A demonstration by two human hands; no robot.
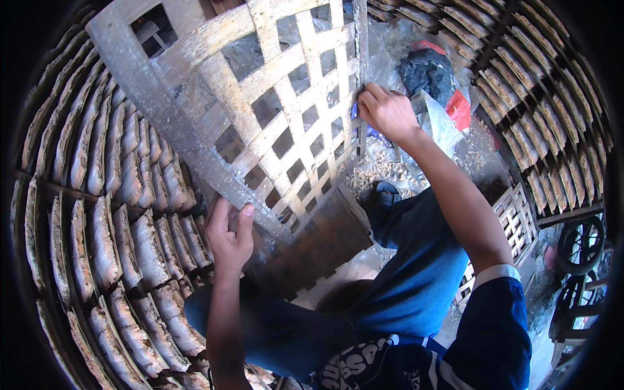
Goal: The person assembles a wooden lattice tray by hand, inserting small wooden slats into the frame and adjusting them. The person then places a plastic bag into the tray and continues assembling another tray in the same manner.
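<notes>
A woven lattice panel [172, 123] of pale flat slats in a grey wooden frame stands tilted in front of me. My left hand [229, 237] grips the lower part of its left frame bar, the thumb lying on top. At the right frame bar, my right hand [388, 112] is closed on the edge with its fingers curled. A small blue bit [354, 111] shows beside those fingertips; what it is I cannot make out. The fingers of my left hand are partly hidden behind the bar.
Racks of curved, rough-edged tiles or slabs [107, 237] rise at my left, with more racks [533, 130] at the right. Plastic bags [429, 75] and pale scraps lie on the floor ahead. Another woven panel [513, 224] and a wheel [582, 244] are at the right.
</notes>
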